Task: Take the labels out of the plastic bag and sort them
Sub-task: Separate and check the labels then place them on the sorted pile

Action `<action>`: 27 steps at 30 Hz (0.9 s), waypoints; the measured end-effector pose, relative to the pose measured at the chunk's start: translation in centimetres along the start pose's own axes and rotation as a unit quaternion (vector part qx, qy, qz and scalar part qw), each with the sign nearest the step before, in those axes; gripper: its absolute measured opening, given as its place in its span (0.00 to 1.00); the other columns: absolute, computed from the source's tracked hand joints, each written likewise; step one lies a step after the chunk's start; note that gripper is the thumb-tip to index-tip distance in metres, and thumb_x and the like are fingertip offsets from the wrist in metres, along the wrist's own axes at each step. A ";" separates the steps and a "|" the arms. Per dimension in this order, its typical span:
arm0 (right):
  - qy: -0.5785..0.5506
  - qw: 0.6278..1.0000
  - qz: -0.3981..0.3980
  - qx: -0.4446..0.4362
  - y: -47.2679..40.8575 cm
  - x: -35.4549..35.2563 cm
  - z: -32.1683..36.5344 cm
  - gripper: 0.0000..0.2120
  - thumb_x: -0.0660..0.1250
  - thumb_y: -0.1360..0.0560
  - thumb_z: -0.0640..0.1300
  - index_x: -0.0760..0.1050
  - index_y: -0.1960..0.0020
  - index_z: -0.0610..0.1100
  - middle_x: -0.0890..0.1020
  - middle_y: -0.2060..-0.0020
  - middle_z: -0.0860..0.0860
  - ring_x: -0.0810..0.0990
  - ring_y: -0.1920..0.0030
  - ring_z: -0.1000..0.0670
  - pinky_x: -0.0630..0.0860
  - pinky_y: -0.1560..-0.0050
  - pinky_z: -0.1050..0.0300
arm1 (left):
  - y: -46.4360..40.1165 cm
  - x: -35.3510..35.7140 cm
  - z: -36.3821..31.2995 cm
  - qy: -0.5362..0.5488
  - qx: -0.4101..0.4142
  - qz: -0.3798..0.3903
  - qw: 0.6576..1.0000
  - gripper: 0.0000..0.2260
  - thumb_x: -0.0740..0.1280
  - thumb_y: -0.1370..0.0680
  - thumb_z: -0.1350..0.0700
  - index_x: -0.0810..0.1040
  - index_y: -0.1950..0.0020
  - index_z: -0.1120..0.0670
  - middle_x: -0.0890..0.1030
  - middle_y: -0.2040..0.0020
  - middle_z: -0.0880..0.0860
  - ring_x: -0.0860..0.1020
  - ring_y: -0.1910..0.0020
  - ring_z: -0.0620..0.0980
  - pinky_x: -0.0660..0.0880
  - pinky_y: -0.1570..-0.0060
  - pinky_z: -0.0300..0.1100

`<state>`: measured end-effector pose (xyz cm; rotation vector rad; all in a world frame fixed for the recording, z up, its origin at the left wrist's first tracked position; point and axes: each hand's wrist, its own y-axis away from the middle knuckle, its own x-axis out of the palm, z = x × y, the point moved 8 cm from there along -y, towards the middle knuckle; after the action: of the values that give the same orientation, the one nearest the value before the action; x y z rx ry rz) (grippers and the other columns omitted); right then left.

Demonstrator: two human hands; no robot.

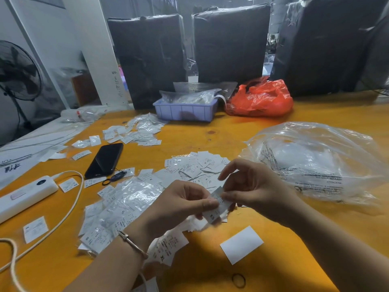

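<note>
1. While held above the table (210, 270), pinched from both sides: the small sleeve of XS labels (216, 204), left hand (179, 204) with thumb and curled fingers clamped on its near end, right hand (250, 186) nipping the far end between thumb and forefinger, other fingers loosely bent.
2. Best kept low over the loose pile of labels (195, 168), so nothing dropped astray.
3. Needed, probably: a steady left grip and a gentle right-hand pull, drawing labels out squarely, not tearing the film.
4. Worth reading the size mark first, then laying with like sizes, apart from the XL label (166, 248) and the emptied sleeves (126, 199).
</note>
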<state>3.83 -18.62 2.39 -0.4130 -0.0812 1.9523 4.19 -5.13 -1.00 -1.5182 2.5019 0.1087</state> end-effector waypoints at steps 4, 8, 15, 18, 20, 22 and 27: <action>0.040 0.999 -0.014 -0.002 0.1 0.4 -0.1 0.07 0.73 0.29 0.32 0.77 0.53 0.34 0.83 0.66 0.43 0.83 0.68 0.47 0.77 0.67 0.58 | 0.0 -0.1 0.2 -0.008 -0.006 -0.007 1.000 0.13 0.73 0.29 0.53 0.84 0.55 0.64 0.83 0.56 0.69 0.79 0.53 0.73 0.75 0.54 0.56; 0.021 0.999 -0.030 0.026 0.0 -0.5 -0.5 0.04 0.71 0.29 0.31 0.79 0.55 0.34 0.83 0.66 0.40 0.83 0.67 0.41 0.78 0.66 0.52 | -0.2 -0.3 0.2 -0.004 -0.012 -0.029 0.999 0.08 0.73 0.29 0.53 0.85 0.59 0.58 0.84 0.59 0.65 0.80 0.54 0.71 0.75 0.59 0.48; 0.020 0.999 -0.002 0.036 0.0 0.6 -1.1 0.04 0.70 0.28 0.32 0.83 0.55 0.36 0.84 0.68 0.44 0.83 0.68 0.47 0.79 0.65 0.58 | -0.2 -0.2 0.6 0.027 -0.028 -0.006 0.999 0.08 0.74 0.29 0.54 0.84 0.57 0.59 0.86 0.59 0.61 0.86 0.59 0.57 0.80 0.61 0.42; 0.021 0.998 0.008 0.054 0.0 0.9 -1.6 0.07 0.68 0.27 0.31 0.84 0.54 0.38 0.84 0.67 0.44 0.82 0.68 0.48 0.77 0.65 0.58 | -0.2 -0.5 0.7 0.014 -0.026 -0.019 0.999 0.09 0.74 0.30 0.53 0.83 0.58 0.59 0.86 0.58 0.59 0.86 0.58 0.56 0.80 0.60 0.41; 0.017 0.997 0.029 0.064 0.0 1.0 -1.8 0.08 0.68 0.27 0.33 0.84 0.52 0.41 0.84 0.65 0.43 0.81 0.66 0.48 0.76 0.64 0.58 | -0.3 -0.6 0.7 0.010 -0.022 -0.025 0.999 0.10 0.75 0.30 0.53 0.82 0.57 0.59 0.86 0.59 0.59 0.86 0.59 0.56 0.80 0.61 0.41; 0.005 0.997 0.043 0.063 0.0 1.2 -1.7 0.08 0.71 0.27 0.36 0.83 0.50 0.44 0.83 0.63 0.43 0.82 0.65 0.48 0.76 0.64 0.57 | -0.3 -0.7 0.6 0.004 -0.019 -0.037 0.999 0.11 0.74 0.31 0.51 0.81 0.55 0.57 0.86 0.59 0.59 0.86 0.59 0.55 0.79 0.62 0.40; 0.003 0.999 -0.014 0.038 0.0 0.5 -1.5 0.12 0.74 0.30 0.35 0.80 0.48 0.44 0.84 0.63 0.44 0.83 0.65 0.43 0.79 0.60 0.48 | -0.3 -1.1 0.4 -0.001 -0.003 -0.052 0.999 0.10 0.74 0.29 0.52 0.79 0.52 0.53 0.86 0.58 0.59 0.86 0.57 0.56 0.82 0.58 0.44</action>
<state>4.14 -18.38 0.83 -0.3658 -0.0098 1.9199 4.94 -4.26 -1.13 -1.6456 2.4169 0.1001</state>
